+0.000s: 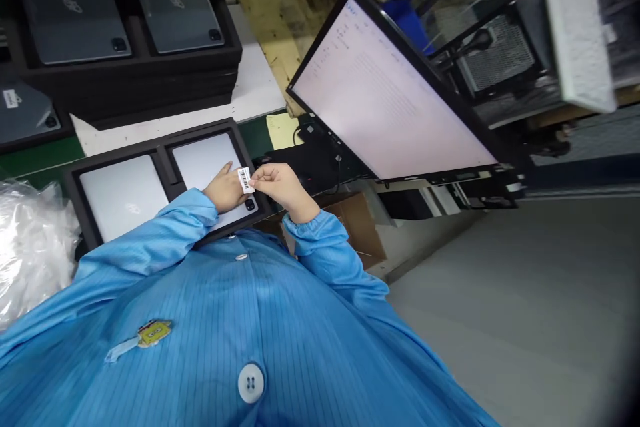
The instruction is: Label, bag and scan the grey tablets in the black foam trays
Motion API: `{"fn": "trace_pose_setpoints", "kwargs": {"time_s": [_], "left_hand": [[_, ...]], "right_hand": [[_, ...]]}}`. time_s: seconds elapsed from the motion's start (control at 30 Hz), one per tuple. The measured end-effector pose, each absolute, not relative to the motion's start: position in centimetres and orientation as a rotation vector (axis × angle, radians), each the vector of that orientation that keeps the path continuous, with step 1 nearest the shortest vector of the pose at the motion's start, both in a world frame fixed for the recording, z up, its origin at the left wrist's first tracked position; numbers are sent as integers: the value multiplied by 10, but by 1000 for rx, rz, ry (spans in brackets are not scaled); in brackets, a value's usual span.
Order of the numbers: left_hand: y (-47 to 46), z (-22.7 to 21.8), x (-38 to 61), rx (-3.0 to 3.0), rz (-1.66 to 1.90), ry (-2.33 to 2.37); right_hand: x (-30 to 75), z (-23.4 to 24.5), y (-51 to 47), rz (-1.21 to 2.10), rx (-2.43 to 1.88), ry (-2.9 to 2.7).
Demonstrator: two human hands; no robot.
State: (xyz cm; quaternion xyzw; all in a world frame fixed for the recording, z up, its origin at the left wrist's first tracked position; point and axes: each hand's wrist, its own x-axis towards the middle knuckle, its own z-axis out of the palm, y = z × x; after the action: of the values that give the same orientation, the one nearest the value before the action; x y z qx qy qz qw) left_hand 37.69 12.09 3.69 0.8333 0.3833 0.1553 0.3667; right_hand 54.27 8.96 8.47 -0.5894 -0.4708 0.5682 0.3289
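Note:
My right hand (281, 185) pinches a small white barcode label (245, 180) by its right edge, between thumb and fingertips. Just left of it, my left hand (223, 192) rests on a silver tablet (203, 157), its thumb spread away from the fingers. The label overlaps my left hand in view and hides part of those fingers. That tablet lies back up, its dark camera block showing at the lower right corner. A second silver tablet (123, 190) sits in the neighbouring compartment of the same black foam tray (161, 160), partly covered by my left sleeve.
Stacked black foam trays (165, 83) with dark tablets stand at the upper left; another dark tablet (27, 113) bears a white label. Clear plastic bags (35, 247) lie at the left. A monitor (385, 93) leans across the right, above a cardboard box (357, 227).

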Motion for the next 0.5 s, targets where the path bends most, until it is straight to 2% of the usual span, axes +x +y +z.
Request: {"fn": "trace_pose_setpoints", "kwargs": {"time_s": [0.2,0.27,0.43,0.5], "left_hand": [[138,41,364,2233,490,865],[137,46,341,2361,681,780],[119,62,287,2555,1464,698],[111,63,276,2551,1508,790]], "right_hand": [[554,74,100,1296,-1761,-1240],[543,63,107,1233,-1826,-1426],[494,47,117,1105,-1820,-1883],[483,47,118,1101,-1805,-1894]]}}
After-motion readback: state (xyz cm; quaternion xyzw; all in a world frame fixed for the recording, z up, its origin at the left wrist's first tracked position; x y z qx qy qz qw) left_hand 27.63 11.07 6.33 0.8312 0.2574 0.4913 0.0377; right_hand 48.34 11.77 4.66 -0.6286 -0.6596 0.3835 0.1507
